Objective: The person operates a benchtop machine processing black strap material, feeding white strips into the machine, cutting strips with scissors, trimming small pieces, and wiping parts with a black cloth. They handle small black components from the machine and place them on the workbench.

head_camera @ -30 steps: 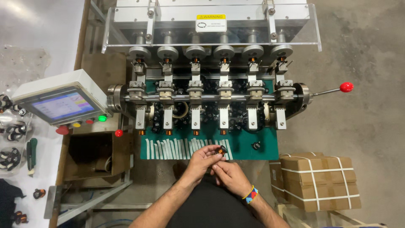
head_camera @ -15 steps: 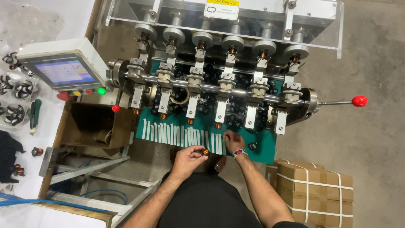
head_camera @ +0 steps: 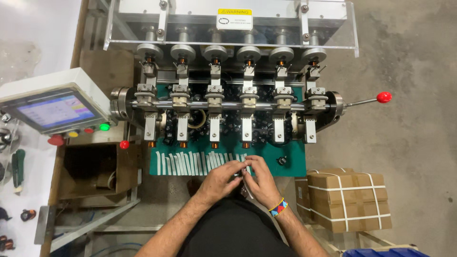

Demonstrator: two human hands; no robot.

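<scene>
Left hand (head_camera: 223,179), right hand (head_camera: 259,180) hide small part.

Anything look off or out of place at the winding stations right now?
Mostly orderly. One oddity: copper-wound coils show on the first four lower spindles, but none shows on the two at the right. Both hands meet over the white strips.

A yellow-and-white label (head_camera: 234,18) tops the machine, a colourful screen (head_camera: 50,110) sits left, strapped cardboard boxes (head_camera: 348,200) right.
</scene>
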